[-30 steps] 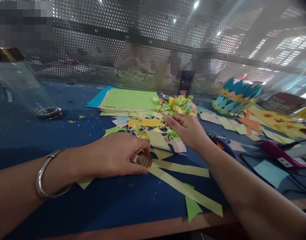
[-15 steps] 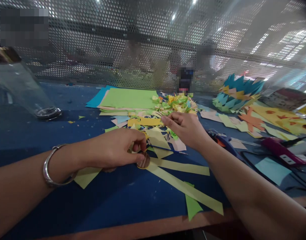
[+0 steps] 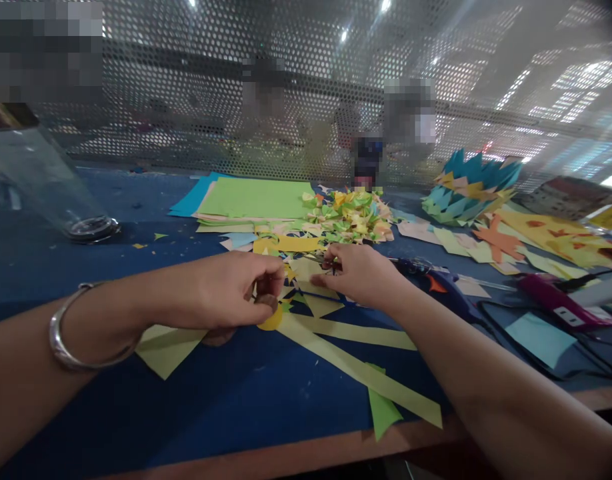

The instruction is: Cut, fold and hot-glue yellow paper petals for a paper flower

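Note:
My left hand (image 3: 246, 290), with a silver bangle at its wrist, pinches a round yellow disc (image 3: 270, 319) between thumb and fingers. Two pale green paper strips (image 3: 359, 370) fan out to the right from the disc. Over the cut scraps, my right hand (image 3: 353, 270) has its thumb and curled fingers apart, beside a pale paper piece (image 3: 309, 270). What lies beneath its fingers is partly hidden. A flat yellow strip (image 3: 301, 243) lies just beyond the hands.
Stacked green sheets (image 3: 261, 199) and a heap of folded paper bits (image 3: 356, 217) lie behind. A clear bottle (image 3: 46, 180) stands left. Toward the right are a glue gun (image 3: 449, 290), a purple power strip (image 3: 556, 300), cables and a blue paper crown (image 3: 473, 187).
The disc has turned from a brownish face to a yellow one and moved slightly left with my left hand. My right hand has come nearer and lower, its thumb parting from the fingers.

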### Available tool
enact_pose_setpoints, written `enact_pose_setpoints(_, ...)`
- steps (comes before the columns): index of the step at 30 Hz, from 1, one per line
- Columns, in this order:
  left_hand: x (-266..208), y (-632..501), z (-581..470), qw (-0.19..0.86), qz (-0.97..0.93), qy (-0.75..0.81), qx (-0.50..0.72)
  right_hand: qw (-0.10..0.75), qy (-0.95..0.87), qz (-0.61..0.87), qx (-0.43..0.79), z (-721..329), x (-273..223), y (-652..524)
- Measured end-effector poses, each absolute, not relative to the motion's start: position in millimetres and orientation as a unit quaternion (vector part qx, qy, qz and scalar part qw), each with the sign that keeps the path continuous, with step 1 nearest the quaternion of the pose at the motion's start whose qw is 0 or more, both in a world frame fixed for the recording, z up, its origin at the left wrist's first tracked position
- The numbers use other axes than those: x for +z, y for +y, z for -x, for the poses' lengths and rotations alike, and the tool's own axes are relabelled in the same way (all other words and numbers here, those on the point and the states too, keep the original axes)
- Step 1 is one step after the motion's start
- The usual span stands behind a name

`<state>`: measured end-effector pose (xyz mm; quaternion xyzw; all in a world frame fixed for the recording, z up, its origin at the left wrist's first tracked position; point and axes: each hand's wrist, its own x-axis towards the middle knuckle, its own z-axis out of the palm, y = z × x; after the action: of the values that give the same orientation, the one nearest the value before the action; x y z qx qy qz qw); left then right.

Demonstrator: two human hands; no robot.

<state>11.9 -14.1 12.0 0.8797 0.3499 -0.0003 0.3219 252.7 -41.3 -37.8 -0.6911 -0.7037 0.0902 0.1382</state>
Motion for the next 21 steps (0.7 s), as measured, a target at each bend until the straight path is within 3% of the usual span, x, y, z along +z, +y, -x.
enact_pose_setpoints(2,16,-7,-8,0.310,-0.879,0.359,-0.047,0.142,-0.704,0.690,0.091,-252,-38,-41)
enact_pose_setpoints(5,9,8,-8,0.208,-0.904,0.373,0.020,0.157,-0.713,0.675,0.109,-251,-40,-40)
enact_pose_setpoints(8,-4,23,-18,0.174,-0.903,0.386,0.077,0.164,-0.718,0.665,0.123,-249,-42,-38)
enact_pose_setpoints(15,-18,42,-53,0.189,-0.913,0.356,0.069,0.209,-0.716,0.651,0.140,-248,-33,-42)
enact_pose_setpoints(21,-23,48,-71,0.264,-0.898,0.344,0.072,0.245,-0.700,0.654,0.148,-250,-22,-46)
